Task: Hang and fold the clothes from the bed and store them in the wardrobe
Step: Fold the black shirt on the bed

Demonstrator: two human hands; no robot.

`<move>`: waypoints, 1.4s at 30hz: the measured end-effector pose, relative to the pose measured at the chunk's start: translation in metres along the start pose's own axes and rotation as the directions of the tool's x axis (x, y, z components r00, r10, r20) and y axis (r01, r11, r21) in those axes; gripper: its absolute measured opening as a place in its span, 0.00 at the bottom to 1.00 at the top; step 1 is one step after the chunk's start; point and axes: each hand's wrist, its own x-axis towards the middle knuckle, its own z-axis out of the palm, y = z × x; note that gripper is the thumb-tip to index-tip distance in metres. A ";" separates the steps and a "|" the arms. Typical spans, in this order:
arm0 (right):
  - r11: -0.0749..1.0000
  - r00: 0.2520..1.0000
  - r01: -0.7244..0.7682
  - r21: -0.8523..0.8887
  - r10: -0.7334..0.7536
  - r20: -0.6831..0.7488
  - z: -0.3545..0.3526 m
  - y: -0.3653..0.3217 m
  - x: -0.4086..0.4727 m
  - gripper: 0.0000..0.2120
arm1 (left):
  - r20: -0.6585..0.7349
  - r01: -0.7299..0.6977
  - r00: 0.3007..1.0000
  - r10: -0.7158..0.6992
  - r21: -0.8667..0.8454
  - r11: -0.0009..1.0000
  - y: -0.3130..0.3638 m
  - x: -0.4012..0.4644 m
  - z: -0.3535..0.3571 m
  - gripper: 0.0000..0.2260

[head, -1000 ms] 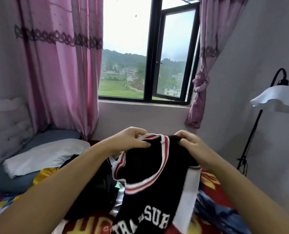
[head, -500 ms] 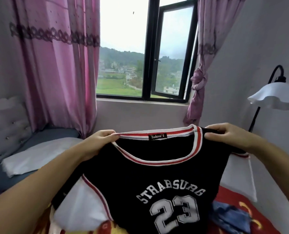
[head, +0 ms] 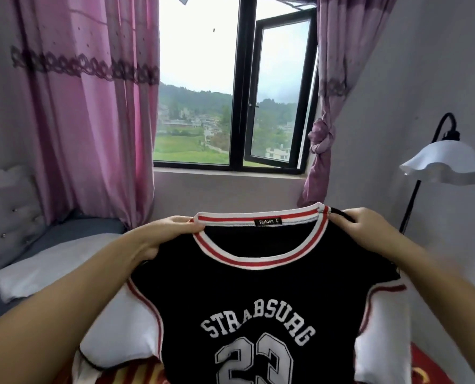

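Head camera view: left hand (head: 169, 234) and right hand (head: 361, 231) each grip a shoulder of a black jersey (head: 258, 306), held up spread above the bed (head: 424, 364). For a neat fold, keeping the shoulders level and taut seems wise.

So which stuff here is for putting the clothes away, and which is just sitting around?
For the job:
- black jersey, held up by the shoulders
- left hand, gripping one shoulder
- right hand, gripping the other

Just there:
- white pillow
- pink curtain
- floor lamp
- window
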 end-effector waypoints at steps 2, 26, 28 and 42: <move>0.999 0.995 -0.051 0.006 0.051 -0.090 0.020 -0.009 0.004 0.22 | -0.112 0.072 0.990 -0.085 -0.117 0.991 0.004 0.006 0.029 0.08; 0.825 0.908 0.141 0.548 -0.328 0.260 0.072 -0.069 -0.023 0.20 | 0.177 -0.454 0.861 0.477 0.690 0.563 0.054 0.000 0.067 0.05; 0.842 0.898 0.092 0.532 -0.301 0.320 0.101 -0.048 -0.035 0.18 | 0.175 -0.432 0.882 0.438 0.674 0.599 0.066 -0.006 0.058 0.09; 0.876 0.780 -0.185 0.446 -0.146 0.609 0.203 -0.034 -0.057 0.12 | -0.039 -0.264 0.914 0.404 0.700 0.664 0.067 -0.059 -0.034 0.06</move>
